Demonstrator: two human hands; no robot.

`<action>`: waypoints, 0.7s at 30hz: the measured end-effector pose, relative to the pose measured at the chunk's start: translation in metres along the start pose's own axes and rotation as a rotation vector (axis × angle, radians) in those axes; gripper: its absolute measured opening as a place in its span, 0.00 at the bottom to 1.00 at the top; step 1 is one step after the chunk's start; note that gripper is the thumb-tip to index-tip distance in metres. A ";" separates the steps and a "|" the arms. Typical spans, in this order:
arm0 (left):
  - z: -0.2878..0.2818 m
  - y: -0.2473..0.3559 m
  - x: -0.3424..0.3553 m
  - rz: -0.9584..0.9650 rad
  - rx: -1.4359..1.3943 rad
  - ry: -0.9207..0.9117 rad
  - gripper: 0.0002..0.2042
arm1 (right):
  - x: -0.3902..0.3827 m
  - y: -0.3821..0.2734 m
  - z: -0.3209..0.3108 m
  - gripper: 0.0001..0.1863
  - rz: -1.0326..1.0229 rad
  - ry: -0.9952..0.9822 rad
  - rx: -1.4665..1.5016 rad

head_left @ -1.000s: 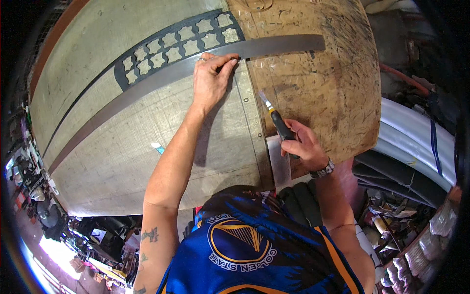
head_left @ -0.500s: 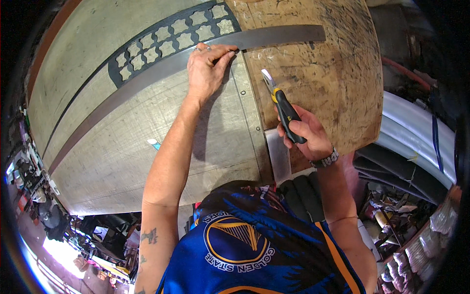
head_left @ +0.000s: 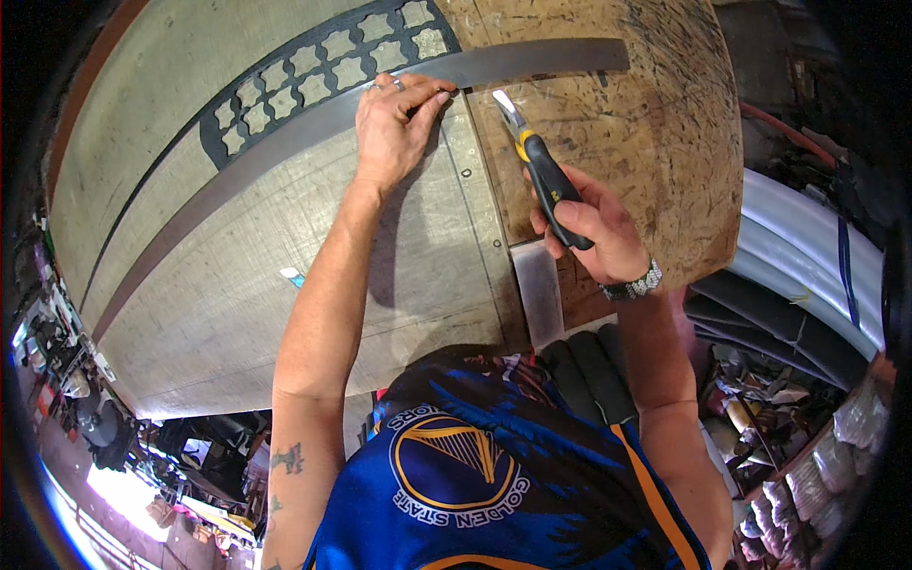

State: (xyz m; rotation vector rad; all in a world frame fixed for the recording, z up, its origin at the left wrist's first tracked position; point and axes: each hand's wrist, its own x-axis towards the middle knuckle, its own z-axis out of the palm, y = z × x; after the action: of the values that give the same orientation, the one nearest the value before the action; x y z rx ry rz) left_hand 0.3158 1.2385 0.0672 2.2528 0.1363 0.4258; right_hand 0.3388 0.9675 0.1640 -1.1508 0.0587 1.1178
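Note:
A long flat metal strip [head_left: 256,152], like a straightedge, lies across the worktable beside a black lattice panel [head_left: 306,63] with rows of star-shaped openings. At the strip's near edge, my left hand [head_left: 391,133] is closed, thumb and forefinger pinched together. Anything between those fingertips is too small to make out. My right hand [head_left: 594,223] grips the black-and-yellow handle of a utility knife [head_left: 546,180]. Its silver blade points up and away, just above the brown wooden board, right of my left fingertips and apart from the strip.
The worktable joins a pale sheet [head_left: 228,294] to a scuffed brown board [head_left: 655,142] along a riveted seam. A small white-and-blue piece [head_left: 293,276] lies left of my left forearm. Silvery rolls [head_left: 807,256] and dark folded material [head_left: 760,318] stand off the right edge.
My right hand has brought the knife up and slightly left, closer to the strip. My left hand has shifted slightly up and left, still pinched at the strip's edge.

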 end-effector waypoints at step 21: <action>0.005 0.002 -0.007 0.089 0.262 0.069 0.08 | 0.079 0.001 0.039 0.43 -0.782 0.345 -1.396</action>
State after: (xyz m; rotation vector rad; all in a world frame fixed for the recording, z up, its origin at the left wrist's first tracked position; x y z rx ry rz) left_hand 0.3109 1.2317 0.0638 2.5087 0.1348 0.5613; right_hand 0.3580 1.0492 0.1380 -2.2848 -0.9626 0.0970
